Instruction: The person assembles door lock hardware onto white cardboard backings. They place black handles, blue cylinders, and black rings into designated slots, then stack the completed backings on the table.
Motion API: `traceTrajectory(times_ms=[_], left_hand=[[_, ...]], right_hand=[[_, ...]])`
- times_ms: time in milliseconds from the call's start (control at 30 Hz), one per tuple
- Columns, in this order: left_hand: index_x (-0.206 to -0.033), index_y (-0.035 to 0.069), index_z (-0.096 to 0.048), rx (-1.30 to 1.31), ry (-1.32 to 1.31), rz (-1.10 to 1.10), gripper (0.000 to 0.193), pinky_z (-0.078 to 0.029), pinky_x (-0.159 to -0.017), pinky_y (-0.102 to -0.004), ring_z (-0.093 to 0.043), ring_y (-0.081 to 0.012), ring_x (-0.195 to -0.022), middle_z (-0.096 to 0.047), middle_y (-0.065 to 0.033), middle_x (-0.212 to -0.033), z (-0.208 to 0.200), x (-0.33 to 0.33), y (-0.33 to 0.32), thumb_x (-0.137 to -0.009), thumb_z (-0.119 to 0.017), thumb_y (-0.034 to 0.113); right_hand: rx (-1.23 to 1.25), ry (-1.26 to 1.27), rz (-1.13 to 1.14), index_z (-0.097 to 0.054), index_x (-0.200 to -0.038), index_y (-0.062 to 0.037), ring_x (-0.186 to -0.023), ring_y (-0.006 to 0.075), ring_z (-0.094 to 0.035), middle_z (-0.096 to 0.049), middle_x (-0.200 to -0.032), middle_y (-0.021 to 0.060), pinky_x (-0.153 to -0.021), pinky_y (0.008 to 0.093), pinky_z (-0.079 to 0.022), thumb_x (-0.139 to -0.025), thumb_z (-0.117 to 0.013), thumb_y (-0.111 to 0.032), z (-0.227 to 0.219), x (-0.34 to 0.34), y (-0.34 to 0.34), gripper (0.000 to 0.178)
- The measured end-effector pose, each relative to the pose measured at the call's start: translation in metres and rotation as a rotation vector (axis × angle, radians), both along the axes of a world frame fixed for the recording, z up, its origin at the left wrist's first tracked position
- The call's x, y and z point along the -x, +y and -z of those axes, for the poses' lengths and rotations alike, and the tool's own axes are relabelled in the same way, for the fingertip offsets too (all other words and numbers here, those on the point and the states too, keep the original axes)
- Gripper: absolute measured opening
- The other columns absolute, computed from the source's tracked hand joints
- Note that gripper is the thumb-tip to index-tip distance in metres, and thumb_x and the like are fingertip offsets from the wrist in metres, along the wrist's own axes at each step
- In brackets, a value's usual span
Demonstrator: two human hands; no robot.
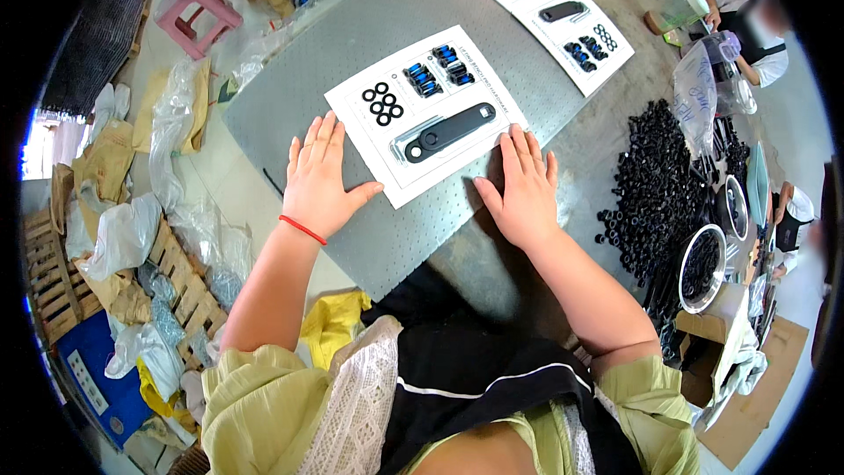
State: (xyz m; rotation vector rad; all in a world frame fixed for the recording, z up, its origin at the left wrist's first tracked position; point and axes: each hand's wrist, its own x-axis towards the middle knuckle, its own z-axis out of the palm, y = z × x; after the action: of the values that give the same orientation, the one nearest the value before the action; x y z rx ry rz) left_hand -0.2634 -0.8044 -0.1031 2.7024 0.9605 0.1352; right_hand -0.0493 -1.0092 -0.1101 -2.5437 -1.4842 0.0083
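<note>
Left hand [323, 178] lay flat, fingers spread and empty, on the lower left corner of the white card [428, 114]; a red cord showed at its wrist. The card sat on the grey desk [352, 44], at about 12 o'clock from the person, tilted so its long edge ran up toward 2 o'clock. On the card, left to right: a cluster of black rings [382, 104] at its 9 o'clock side, two groups of blue cylinders [439, 69] toward 12 o'clock, and a long black handle-shaped tool [448, 132] in a clear blister across the lower middle. Every spot on the card looked filled, so the layout seemed complete; whether a cover or seal remained, I could not tell. Right hand [525, 186] rested open and flat, grasping nothing, at the card's 5 o'clock corner, fingertips touching its edge. Further cards with similar parts [536, 0] lay in a row toward 1 o'clock, judged already done. A heap of loose black parts [655, 185] and a metal bowl [701, 268] of them stood at 3 o'clock, suggesting more kits left.
</note>
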Motion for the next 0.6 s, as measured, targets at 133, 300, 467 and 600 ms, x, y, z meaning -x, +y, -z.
traceTrajectory(times_ms=[133, 300, 467, 600], left_hand=[[-0.146, -0.003, -0.032, -0.016, 0.005, -0.039, 0.096, -0.016, -0.119, -0.0473, -0.021, -0.0307, -0.147, -0.027, -0.016, -0.156, -0.003, -0.024, 0.014, -0.078, -0.074, 0.048], [-0.146, -0.004, -0.032, -0.065, 0.03, -0.061, 0.097, -0.015, -0.12, -0.0467, -0.021, -0.0287, -0.147, -0.029, -0.016, -0.156, -0.005, -0.055, 0.049, -0.079, -0.069, 0.056], [-0.147, -0.004, -0.032, -0.085, 0.077, -0.096, 0.097, -0.015, -0.12, -0.0432, -0.02, -0.0265, -0.147, -0.029, -0.0153, -0.156, -0.006, -0.084, 0.075, -0.081, -0.064, 0.06], [-0.147, -0.003, -0.032, -0.093, 0.099, -0.12, 0.098, -0.015, -0.121, -0.0421, -0.02, -0.026, -0.147, -0.03, -0.0152, -0.155, -0.009, -0.101, 0.089, -0.081, -0.064, 0.062]], right_hand=[[-0.027, -0.033, 0.02, -0.037, -0.144, -0.0021, -0.143, 0.0352, -0.028, -0.031, -0.155, 0.0173, -0.116, 0.0566, -0.016, -0.089, -0.058, -0.046, 0.007, -0.027, 0.031, 0.073], [-0.028, -0.054, 0.062, -0.038, -0.144, -0.0041, -0.145, 0.0311, -0.027, -0.031, -0.156, 0.0146, -0.117, 0.0561, -0.013, -0.09, -0.056, -0.049, 0.005, -0.058, 0.079, 0.073], [0.031, -0.057, 0.096, -0.038, -0.144, -0.0055, -0.146, 0.0269, -0.023, -0.03, -0.157, 0.0114, -0.117, 0.0554, -0.013, -0.09, -0.053, -0.053, -0.004, -0.082, 0.117, 0.074], [0.053, -0.063, 0.122, -0.036, -0.146, -0.0048, -0.147, 0.0265, -0.022, -0.029, -0.157, 0.0111, -0.118, 0.0548, -0.012, -0.091, -0.051, -0.054, -0.006, -0.096, 0.14, 0.075]])
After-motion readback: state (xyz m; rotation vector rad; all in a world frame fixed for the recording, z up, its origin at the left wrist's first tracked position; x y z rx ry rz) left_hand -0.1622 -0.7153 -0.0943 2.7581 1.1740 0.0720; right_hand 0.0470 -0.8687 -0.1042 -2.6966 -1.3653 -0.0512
